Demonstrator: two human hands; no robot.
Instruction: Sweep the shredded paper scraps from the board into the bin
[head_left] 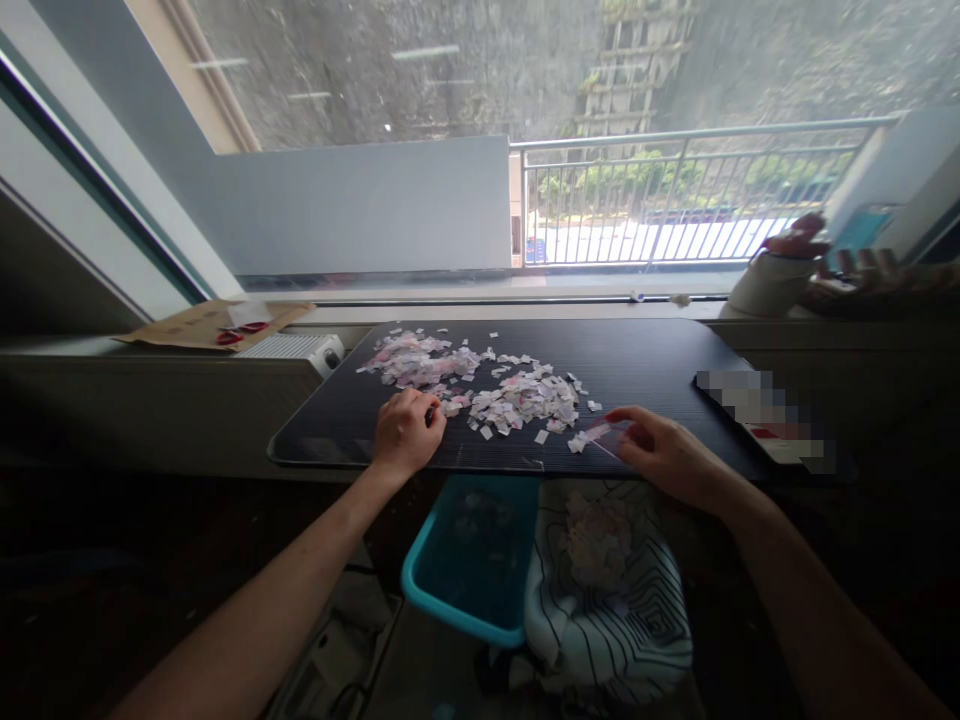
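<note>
My left hand (pixel 409 428) is curled closed at the near left of the dark tabletop (pixel 637 355), beside a heap of small paper pieces (pixel 525 397). A small dark spot shows between its fingers, but I cannot make out what it is. Another heap of pinkish and white paper pieces (pixel 412 360) lies beyond that hand. On the right, my right hand (pixel 660 445) pinches a small clear plastic bag (pixel 607 437) at the table's near edge. A few paper pieces (pixel 577 442) lie at the bag's left end; I cannot tell whether they are inside it.
Below the table's near edge are a blue plastic bin (pixel 465 628) and a striped cloth-like bag (pixel 645 620) with pale scraps in it. A partly blurred phone-shaped object (pixel 757 410) lies at right. Red-handled scissors (pixel 240 333) rest on brown paper (pixel 172 325) at left.
</note>
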